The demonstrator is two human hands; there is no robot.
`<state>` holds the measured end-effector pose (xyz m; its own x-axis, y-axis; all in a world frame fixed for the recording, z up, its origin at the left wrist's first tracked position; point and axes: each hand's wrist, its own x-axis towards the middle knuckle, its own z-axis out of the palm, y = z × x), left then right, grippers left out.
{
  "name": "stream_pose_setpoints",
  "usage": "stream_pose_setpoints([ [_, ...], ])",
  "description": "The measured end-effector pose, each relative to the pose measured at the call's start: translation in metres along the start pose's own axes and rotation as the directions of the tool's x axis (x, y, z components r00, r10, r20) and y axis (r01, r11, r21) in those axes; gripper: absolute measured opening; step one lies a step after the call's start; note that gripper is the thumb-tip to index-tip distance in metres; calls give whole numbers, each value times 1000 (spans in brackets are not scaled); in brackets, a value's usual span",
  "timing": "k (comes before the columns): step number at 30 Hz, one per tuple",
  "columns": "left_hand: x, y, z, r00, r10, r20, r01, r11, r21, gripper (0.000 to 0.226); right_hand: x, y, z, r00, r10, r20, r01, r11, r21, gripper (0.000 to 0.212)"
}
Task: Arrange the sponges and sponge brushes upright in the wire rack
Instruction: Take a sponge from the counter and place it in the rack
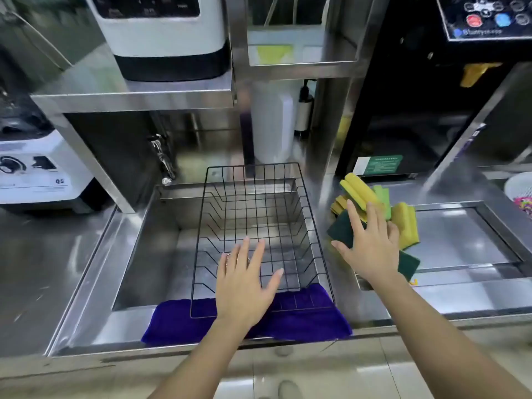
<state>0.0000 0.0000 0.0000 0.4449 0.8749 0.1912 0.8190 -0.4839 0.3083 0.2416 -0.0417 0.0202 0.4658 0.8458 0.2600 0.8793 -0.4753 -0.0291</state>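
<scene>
A black wire rack (312, 214) stands over the steel sink, with nothing inside it. My left hand (244, 283) hovers flat over its near end, fingers spread and holding nothing. To the right of the rack lies a loose pile of yellow-and-green sponges (403, 223) on the counter. My right hand (371, 246) rests on that pile, fingers spread over a dark green scouring side (341, 230); it does not visibly grip anything.
A purple cloth (302, 321) drapes over the sink's front edge under the rack. The steel sink basin (161, 243) has a tap (162, 156) at the back left. White appliances stand left and on the shelf above. A white basket (519, 187) sits far right.
</scene>
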Motion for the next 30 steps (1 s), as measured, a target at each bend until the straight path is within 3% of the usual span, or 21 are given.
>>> stream_pose_setpoints([
  [8,-18,-5,9,971,-105,213,51,968,244,56,-7,3,5,981,115,157,-106,992,-63,84],
  [12,-23,-3,5,961,-94,259,22,962,271,55,3,-9,-5,958,277,76,-282,957,67,83],
  [17,-25,-6,4,968,-64,243,-1,966,258,56,24,-35,-31,958,274,-79,-249,939,237,82],
  [20,-26,-8,4,975,-38,221,-10,977,214,57,32,-60,-43,976,195,-96,-152,929,338,84],
  [25,-31,-16,8,991,74,110,-84,993,85,57,28,-105,-45,996,-84,-14,80,857,509,86],
  [28,-34,-20,12,992,126,6,-126,988,88,52,23,-123,-26,946,-294,138,159,790,592,88],
  [30,-35,-22,13,988,154,-27,-151,984,92,50,17,-132,-10,862,-409,299,151,770,620,88],
])
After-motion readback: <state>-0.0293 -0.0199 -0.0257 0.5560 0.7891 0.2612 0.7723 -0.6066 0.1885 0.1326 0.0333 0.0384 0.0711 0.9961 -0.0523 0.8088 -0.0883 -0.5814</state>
